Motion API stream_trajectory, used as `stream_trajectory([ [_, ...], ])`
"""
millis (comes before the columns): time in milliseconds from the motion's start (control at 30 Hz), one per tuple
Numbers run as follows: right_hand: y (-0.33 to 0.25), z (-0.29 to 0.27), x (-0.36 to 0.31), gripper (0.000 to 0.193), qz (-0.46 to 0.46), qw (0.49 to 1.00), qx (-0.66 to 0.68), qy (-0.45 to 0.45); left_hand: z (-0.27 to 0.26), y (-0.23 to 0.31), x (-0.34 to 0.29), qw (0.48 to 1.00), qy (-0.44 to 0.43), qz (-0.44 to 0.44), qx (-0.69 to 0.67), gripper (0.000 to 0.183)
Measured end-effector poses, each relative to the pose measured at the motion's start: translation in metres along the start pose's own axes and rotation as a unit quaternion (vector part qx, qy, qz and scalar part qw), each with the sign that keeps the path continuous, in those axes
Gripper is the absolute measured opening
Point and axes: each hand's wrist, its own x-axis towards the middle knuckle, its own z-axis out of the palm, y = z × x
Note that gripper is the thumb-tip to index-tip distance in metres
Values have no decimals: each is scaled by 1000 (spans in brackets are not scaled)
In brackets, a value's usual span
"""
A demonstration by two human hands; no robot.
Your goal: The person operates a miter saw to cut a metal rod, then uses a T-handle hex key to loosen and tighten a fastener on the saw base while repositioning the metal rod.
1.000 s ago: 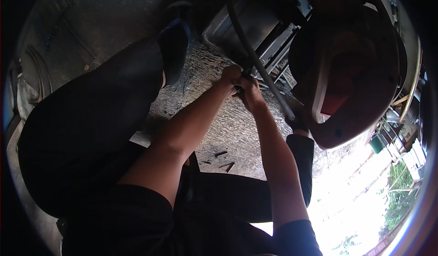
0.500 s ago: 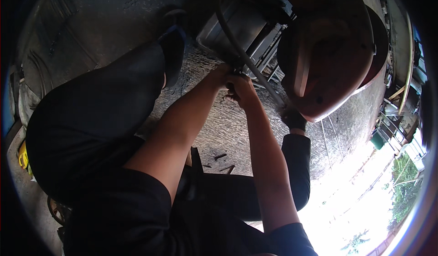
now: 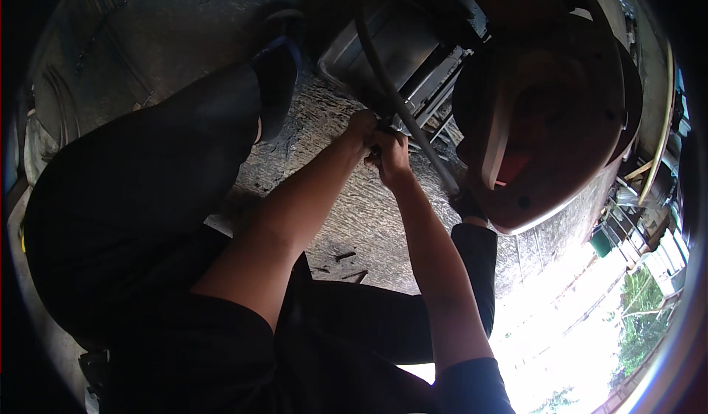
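My left hand [image 3: 360,125] and my right hand [image 3: 391,152] meet in front of me, low over the rough ground, with my arms stretched out. Both have their fingers curled in around something small and dark; shadow and the fingers hide what it is. Just beyond them sits a dark box-shaped metal piece [image 3: 380,41] with metal bars [image 3: 442,78] along its right side. A grey hose or thick cable [image 3: 402,108] curves down past the right hand's far side, apart from the fingers.
A large dark red rounded shell [image 3: 564,185] looms at the upper right. My feet flank the work, the left in a dark shoe with a blue edge [image 3: 279,45]. Small dark scraps [image 3: 345,255] lie on the textured ground [image 3: 324,215]. Bright daylight comes from the lower right.
The view has shifted slightly, so the red shell appears lower and farther right. Both hands stay together at nearly the same place beside the metal piece; the right fingers have turned a little.
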Motion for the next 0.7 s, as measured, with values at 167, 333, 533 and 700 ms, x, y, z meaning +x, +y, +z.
stream_trajectory([
  [167, 11, 43, 7, 23, -9, 990, 64, -126, -101, 4, 58, 875, 260, 245, 327, 27],
  [333, 25, -45, 18, 28, -43, 991, 70, -103, 2, -14, 28, 701, 243, 159, 652, 30],
  [533, 13, -8, 11, 17, 11, 993, 12, -120, -18, 11, 0, 906, 310, 150, 246, 34],
  [700, -11, 17, -16, 9, 100, 994, 44, -13, 5, 35, -72, 995, 79, 43, -43, 28],
])
